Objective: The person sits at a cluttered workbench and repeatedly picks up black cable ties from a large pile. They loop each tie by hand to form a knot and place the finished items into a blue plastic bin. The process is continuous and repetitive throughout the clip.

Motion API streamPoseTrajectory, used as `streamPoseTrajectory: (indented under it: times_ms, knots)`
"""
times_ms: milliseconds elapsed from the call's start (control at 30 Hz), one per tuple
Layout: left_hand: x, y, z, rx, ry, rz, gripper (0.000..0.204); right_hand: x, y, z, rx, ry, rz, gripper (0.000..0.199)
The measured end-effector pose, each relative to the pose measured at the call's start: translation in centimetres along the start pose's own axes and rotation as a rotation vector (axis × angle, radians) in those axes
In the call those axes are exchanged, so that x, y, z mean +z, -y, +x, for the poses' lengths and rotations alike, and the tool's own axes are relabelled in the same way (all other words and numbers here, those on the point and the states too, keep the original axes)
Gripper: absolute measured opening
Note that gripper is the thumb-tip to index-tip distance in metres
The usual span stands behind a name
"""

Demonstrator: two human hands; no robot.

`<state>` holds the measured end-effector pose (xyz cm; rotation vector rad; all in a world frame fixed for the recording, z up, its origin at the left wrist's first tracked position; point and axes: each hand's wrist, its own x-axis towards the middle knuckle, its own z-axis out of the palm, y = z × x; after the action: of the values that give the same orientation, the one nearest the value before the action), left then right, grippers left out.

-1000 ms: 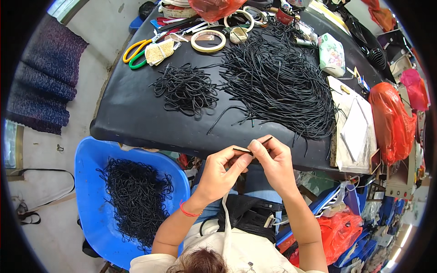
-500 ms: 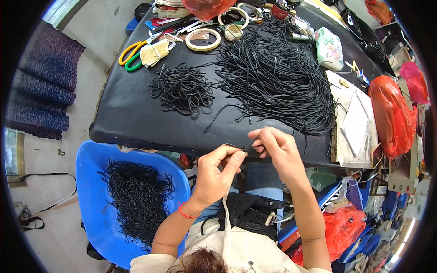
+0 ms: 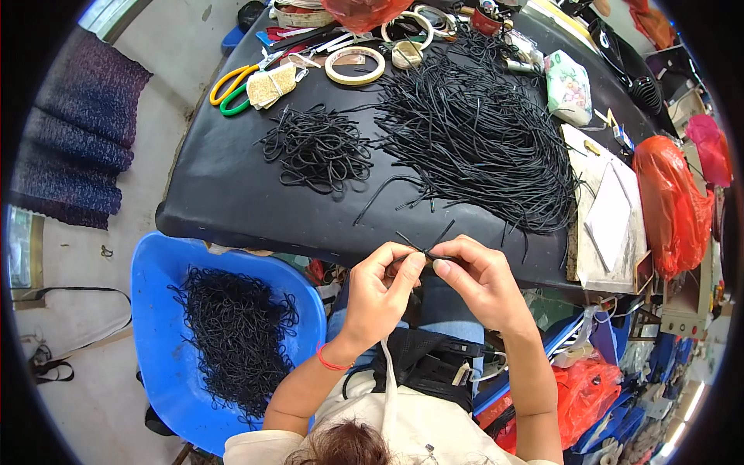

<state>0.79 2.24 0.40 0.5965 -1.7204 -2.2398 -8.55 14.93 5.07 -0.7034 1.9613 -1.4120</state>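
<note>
Both my hands meet just off the front edge of the black-covered table (image 3: 232, 182). Between my fingertips is a thin black cord (image 3: 442, 232), its two ends crossing and sticking up past my fingers. My left hand (image 3: 385, 288) pinches it from the left, and my right hand (image 3: 484, 280) pinches it from the right, thumb against fingers. The rest of this cord is hidden by my hands. Beyond them lies a large pile of straight black cords (image 3: 480, 147). A smaller heap of looped black cords (image 3: 318, 147) rests to its left.
A blue tub (image 3: 159, 310) of tangled black loops stands at my left. Scissors (image 3: 232, 87), rolls of tape (image 3: 355, 76) and a tissue pack (image 3: 568, 85) lie toward the back. At right are a pale board (image 3: 612, 267) and a red plastic bag (image 3: 673, 205).
My right hand has come down and in to meet my left, its fingers now pinched on the cord. The cord's two ends now stand crossed above my fingertips. The view has shifted slightly.
</note>
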Motion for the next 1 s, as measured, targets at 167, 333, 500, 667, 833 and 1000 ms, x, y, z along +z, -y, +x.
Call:
streamPoseTrajectory:
  times_ms: [167, 333, 500, 667, 833, 1000]
  knots:
    - [-0.7, 0.0, 0.5, -0.055, 0.082, -0.135, 0.016, -1.4, -0.3, -0.1, 0.109, 0.144, 0.158, 0.021]
    - [0.9, -0.5, 1.4, 0.023, 0.014, -0.419, 0.02, 1.0, -0.5, 0.0, 0.168, 0.007, 0.512, 0.022]
    - [-0.6, -1.8, 2.1, -0.078, 0.177, -0.359, 0.02, 1.6, 0.4, -1.2, -0.011, -0.272, 0.344, 0.012]
    - [-1.0, -2.6, 1.6, -0.145, 0.321, -0.253, 0.018, 0.6, 0.2, 1.2, -0.082, -0.095, 0.207, 0.018]
    - [-0.9, -2.9, 1.2, -0.189, 0.333, -0.308, 0.019, 1.5, 0.0, 0.9, -0.013, -0.157, 0.381, 0.019]
    - [-0.9, -3.2, 0.8, -0.231, 0.318, -0.307, 0.019, 1.4, -0.5, 1.1, 0.046, -0.139, 0.452, 0.025]
